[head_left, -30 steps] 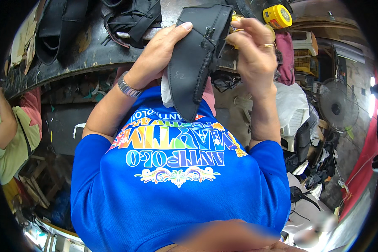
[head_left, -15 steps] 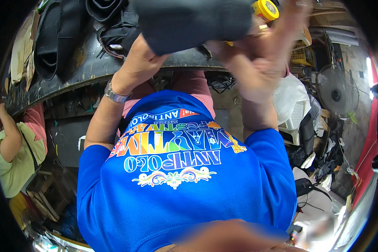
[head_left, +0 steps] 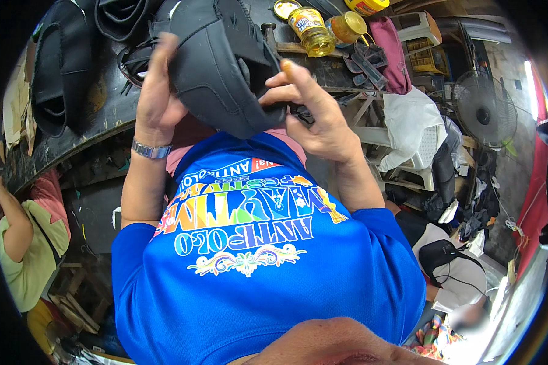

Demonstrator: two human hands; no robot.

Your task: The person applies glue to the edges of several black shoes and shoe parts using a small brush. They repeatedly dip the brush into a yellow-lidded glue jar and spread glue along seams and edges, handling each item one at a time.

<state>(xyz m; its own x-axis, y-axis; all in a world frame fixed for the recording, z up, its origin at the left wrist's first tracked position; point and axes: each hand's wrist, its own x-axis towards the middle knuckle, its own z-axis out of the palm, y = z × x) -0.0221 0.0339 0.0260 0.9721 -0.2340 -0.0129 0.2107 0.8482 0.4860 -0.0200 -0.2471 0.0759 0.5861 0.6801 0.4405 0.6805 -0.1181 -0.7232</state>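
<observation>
Between my two hands, over the near edge of the dark table (head_left: 112,115), is a black stitched shoe upper (head_left: 210,79). Its opening faces right, and seams run along its side. My left hand (head_left: 158,97), with a metal watch on the wrist, presses against the upper's left side, its fingers partly smeared and hidden. At the right edge, by the opening, my right hand (head_left: 319,118) grips the upper with bent fingers and thumb. More black uppers lie on the table: a long one (head_left: 55,85) at the far left and another (head_left: 122,18) nearer the middle.
Beyond my right hand stand a glass jar (head_left: 313,30), a second jar with a gold lid (head_left: 350,25) and a yellow tub (head_left: 368,5). Pink cloth (head_left: 393,52) hangs at the table's right end. A fan (head_left: 482,112) stands farther right; another person (head_left: 27,243) is at left.
The shoe upper has come down toward my body and turned, now showing its opening. My right hand has moved down and left from a blurred raised position onto its edge.
</observation>
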